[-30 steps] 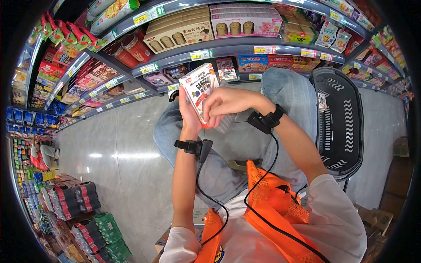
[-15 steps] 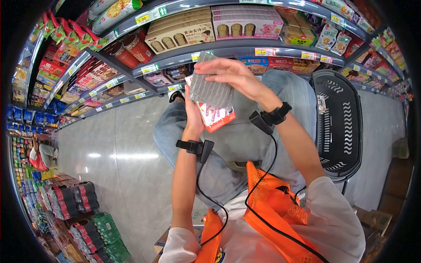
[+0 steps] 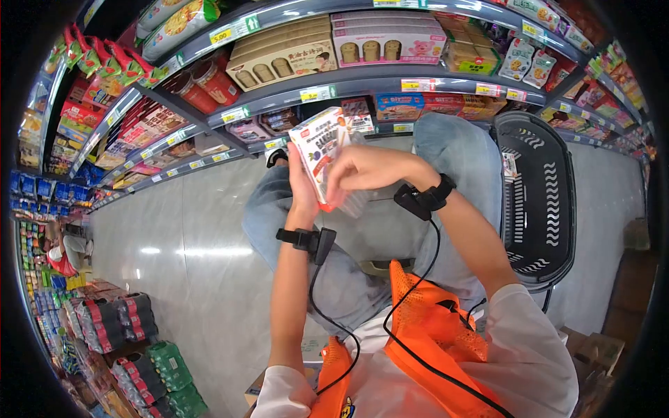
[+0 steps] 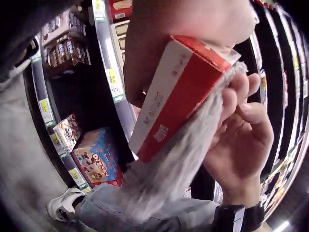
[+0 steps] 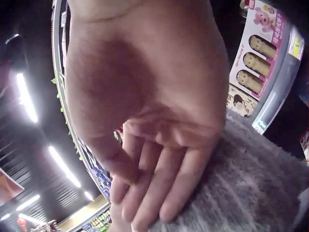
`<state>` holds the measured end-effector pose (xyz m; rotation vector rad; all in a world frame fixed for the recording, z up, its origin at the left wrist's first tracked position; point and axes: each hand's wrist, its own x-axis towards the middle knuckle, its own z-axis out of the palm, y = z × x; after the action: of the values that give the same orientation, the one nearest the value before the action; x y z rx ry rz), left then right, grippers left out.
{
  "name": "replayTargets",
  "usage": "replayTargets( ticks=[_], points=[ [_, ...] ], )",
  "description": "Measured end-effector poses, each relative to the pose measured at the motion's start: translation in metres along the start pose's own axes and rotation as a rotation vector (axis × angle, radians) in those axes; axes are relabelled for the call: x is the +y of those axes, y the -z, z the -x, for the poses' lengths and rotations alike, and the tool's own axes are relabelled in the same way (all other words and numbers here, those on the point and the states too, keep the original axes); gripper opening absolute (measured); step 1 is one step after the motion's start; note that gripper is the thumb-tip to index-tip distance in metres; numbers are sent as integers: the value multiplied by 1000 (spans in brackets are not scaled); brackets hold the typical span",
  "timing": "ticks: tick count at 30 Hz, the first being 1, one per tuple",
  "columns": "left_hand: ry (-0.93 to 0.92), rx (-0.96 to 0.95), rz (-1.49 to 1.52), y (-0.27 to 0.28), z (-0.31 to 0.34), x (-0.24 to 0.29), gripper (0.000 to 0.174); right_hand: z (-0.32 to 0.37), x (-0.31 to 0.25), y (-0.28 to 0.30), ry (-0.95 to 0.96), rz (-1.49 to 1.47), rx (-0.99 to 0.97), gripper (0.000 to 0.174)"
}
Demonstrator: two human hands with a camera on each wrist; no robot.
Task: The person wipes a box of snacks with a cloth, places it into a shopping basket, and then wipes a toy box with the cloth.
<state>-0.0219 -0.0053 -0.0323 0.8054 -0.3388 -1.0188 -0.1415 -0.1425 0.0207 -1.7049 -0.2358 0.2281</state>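
Head view: A person's left hand [image 3: 301,182] clamps a red-and-white box [image 3: 315,143], just off the picture's middle toward 12 o'clock. The right hand [image 3: 376,167] bends its fingers against grey wrap [image 4: 178,166] beside it; whether they pinch it cannot be told. A black basket [image 3: 573,202] sits at 3 o'clock.

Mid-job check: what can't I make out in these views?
Box, lower front: partly behind the right hand, head view.
Left hand: most fingers hidden behind the box, head view.
Box side print: blurred, left wrist view.
Grey cloth: cut off by the bottom edge, right wrist view.
Packet by the knee, at the basket: lettering too small, head view.
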Motion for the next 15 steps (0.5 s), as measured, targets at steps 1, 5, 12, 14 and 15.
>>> replayTargets(
  ticks=[1, 5, 12, 14, 15],
  points=[
    [-18, 14, -4, -4, 1, 2, 79, 1, -2, 4, 74, 30, 52, 24],
    [2, 41, 3, -9, 6, 7, 76, 3, -19, 14, 291, -194, 463, 29],
    [10, 27, 18, -6, 9, 7, 70, -2, -18, 12, 354, -235, 418, 32],
    [22, -12, -3, -3, 10, 6, 69, 1, -17, 11, 219, -242, 197, 28],
    [13, -22, -40, -9, 12, 8, 70, 2, -18, 7, 127, -242, 102, 28]
  ],
)
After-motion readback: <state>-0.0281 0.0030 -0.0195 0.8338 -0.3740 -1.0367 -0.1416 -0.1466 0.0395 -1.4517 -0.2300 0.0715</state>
